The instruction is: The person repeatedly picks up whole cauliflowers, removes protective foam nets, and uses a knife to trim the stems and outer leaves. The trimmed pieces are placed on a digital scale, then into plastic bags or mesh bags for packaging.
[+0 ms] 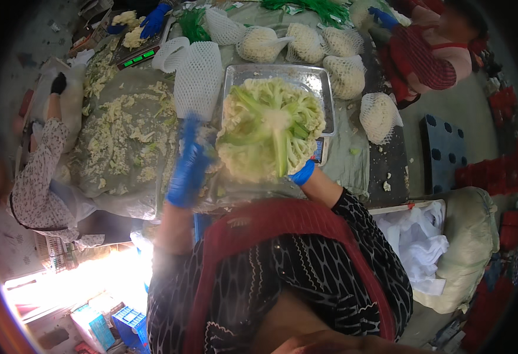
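Note:
A large cauliflower head [272, 128] is turned with its cut stalk and green ribs towards me. My right hand [303, 172], in a blue glove, supports it from its lower right edge; the fingers are hidden beneath it. My left hand [190, 170], also blue-gloved, is blurred beside the cauliflower's left edge, with its fingers pointing away from me. Whether those fingers are closed is unclear. Beneath and behind the cauliflower is the metal tray [279, 69] of a weighing scale [325, 152]. White foam netting sleeves [198, 79] lie just beyond my left hand.
Several net-wrapped cauliflowers [305, 43] line the table's far side; one [378, 117] sits at right. Cauliflower scraps [122, 132] cover the left sheeting. Co-workers stand left [42, 186] and right [427, 57]. Another person's gloved hand [155, 21] touches cauliflower pieces. A sack [467, 248] stands right.

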`<state>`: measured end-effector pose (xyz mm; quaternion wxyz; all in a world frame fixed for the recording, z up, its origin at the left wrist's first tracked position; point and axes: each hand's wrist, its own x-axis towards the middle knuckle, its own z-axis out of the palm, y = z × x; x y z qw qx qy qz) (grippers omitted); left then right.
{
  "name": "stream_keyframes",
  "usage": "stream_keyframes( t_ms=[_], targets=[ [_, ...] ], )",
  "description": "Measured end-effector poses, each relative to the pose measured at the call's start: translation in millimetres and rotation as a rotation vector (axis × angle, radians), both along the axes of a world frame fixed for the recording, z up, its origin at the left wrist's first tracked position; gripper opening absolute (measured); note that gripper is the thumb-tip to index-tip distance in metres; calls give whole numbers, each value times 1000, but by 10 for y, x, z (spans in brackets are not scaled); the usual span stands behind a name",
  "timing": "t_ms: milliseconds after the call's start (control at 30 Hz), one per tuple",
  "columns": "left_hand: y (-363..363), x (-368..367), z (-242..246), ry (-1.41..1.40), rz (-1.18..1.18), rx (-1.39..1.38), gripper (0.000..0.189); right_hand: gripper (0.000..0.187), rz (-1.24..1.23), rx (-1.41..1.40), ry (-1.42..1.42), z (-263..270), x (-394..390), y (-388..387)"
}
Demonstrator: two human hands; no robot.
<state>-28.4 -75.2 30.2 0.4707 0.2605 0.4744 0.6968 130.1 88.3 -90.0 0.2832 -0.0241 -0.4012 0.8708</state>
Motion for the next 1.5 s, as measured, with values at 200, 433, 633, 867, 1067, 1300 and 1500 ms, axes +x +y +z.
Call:
stream_keyframes(
  t_ms=[200, 433, 633, 867, 1067, 1300, 1500],
  targets=[
    [-49, 215, -765, -576, -81, -14, 66, 51, -229, 111, -253, 606, 295, 271],
    [-467, 80, -404, 56, -41, 132, 93, 59, -221, 424, -677, 796, 508, -312],
    [-1178, 117, -470, 11, 155, -88, 100, 58, 107, 326, -695, 327, 296, -733],
    [-1832, 487, -779, -267, 394, -65, 85, 45, 137, 602, -773, 199, 136, -780],
    [-2140, 521, -991, -45, 401, -266, 72, 50, 153, 1078, -597, 306, 355, -777],
    [-2150, 469, -798, -342, 378, -116, 69, 54, 183, 1624, -548, 451, -42, -587],
    [-2045, 375, -641, -171, 365, -103, 69, 50, 82, 1503, -491, 567, 15, -684]
  ],
)
